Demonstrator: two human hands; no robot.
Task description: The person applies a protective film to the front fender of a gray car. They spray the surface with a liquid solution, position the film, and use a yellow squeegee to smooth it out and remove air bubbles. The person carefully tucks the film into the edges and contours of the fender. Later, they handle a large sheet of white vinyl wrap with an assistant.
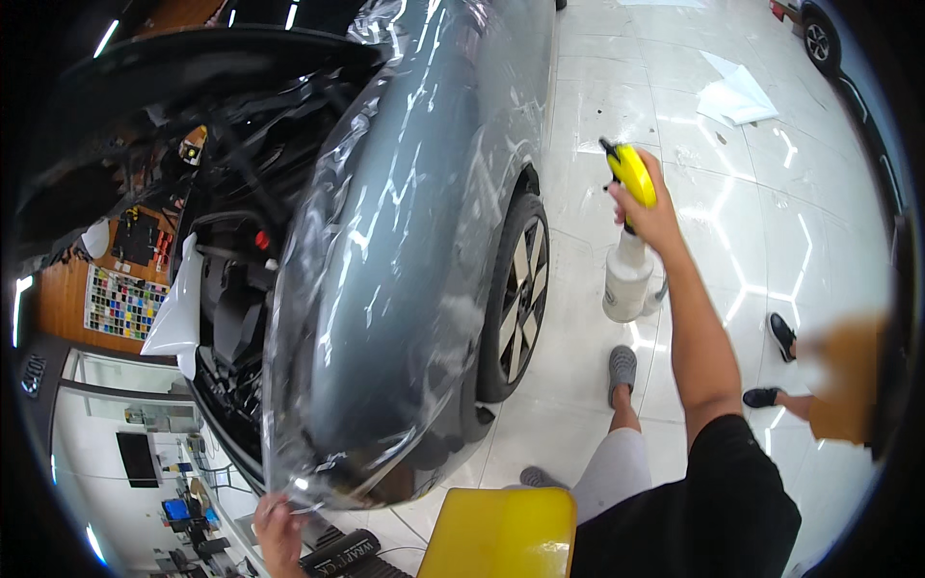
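Car wrapping or detailing workshop, indoors. Grey car (405,241) parked on glossy white tiled floor (752,193), hood raised, fender draped in clear film (318,318). Hexagonal ceiling lights reflected in tiles. Colour sample chart (120,303) mounted on wood-panelled wall. Cut film sheets (737,96) left lying on floor. Second car (819,39) parked at far edge. Glass-fronted room with desk and screens seen beyond car's nose.

The right hand (647,214) is gripping a spray bottle (627,252) with a yellow trigger head, raised beside the grey car (405,241). The left hand (279,533) is pinching the clear film (385,318) draping the fender, at its lower edge.
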